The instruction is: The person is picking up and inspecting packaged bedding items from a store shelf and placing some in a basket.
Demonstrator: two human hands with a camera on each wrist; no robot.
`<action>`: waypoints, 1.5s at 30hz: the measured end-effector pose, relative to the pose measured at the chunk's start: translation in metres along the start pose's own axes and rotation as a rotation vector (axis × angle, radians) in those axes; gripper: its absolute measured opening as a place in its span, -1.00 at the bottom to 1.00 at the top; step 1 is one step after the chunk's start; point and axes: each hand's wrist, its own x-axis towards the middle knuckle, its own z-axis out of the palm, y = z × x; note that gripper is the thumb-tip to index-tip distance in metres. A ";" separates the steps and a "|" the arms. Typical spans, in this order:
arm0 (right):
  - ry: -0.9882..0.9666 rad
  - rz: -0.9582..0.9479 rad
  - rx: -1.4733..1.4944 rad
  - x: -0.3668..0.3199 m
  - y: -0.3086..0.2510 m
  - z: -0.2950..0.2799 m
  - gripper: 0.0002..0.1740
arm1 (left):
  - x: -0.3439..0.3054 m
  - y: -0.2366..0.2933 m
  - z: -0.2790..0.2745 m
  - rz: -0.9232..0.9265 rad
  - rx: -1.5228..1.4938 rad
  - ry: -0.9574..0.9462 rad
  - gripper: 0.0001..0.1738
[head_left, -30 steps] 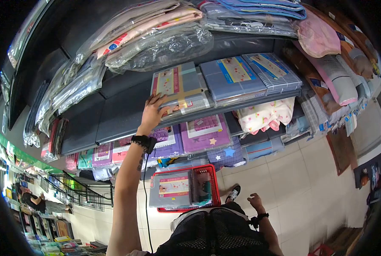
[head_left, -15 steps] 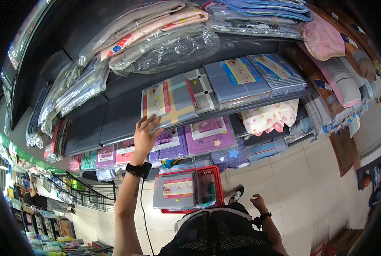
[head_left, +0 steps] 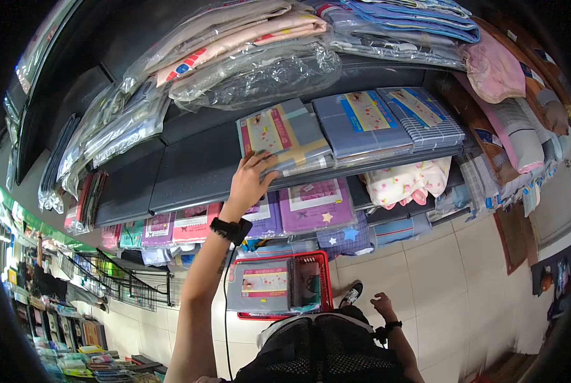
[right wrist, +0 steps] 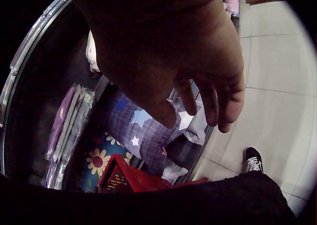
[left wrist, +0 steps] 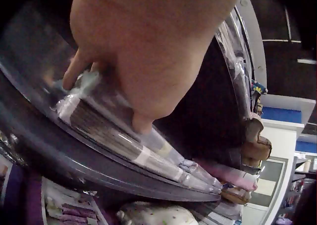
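Note:
A grey bedding package (head_left: pixel 301 132) in clear plastic, with a pink and yellow label, lies on top of a flat stack on the middle shelf. My left hand (head_left: pixel 251 182) rests at its front left corner, fingers spread and fairly straight. Close up in the left wrist view, the left hand (left wrist: pixel 143 51) covers part of the package, its thumb low on the plastic above the layered edges of the stack (left wrist: pixel 119 138). My right hand (head_left: pixel 382 306) hangs by my side over the floor; the right wrist view shows its fingers (right wrist: pixel 210 103) loosely bent around nothing.
A red basket (head_left: pixel 327 281) below the shelf holds another grey package (head_left: pixel 260 288). To the right of the stack lie blue packages (head_left: pixel 362 127). Purple bedding packs (head_left: pixel 317 220) line the lower shelf, and clear bags of bedding (head_left: pixel 260 67) fill the upper one.
My left hand first drew the grey package left, uncovering a patterned package beside it. Since then hand and package have moved back right over it. The right hand hangs much as before.

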 end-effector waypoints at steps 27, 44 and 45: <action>0.038 -0.106 -0.045 0.001 0.021 0.005 -0.52 | -0.009 -0.009 0.014 0.025 -0.117 0.041 -0.57; -0.207 0.270 0.018 -0.050 0.042 0.020 -0.58 | -0.448 -0.062 0.057 -0.982 -0.044 -0.129 -0.26; -0.212 0.272 0.005 -0.055 0.040 0.019 -0.58 | -0.482 -0.068 0.067 -1.180 0.003 -0.228 -0.16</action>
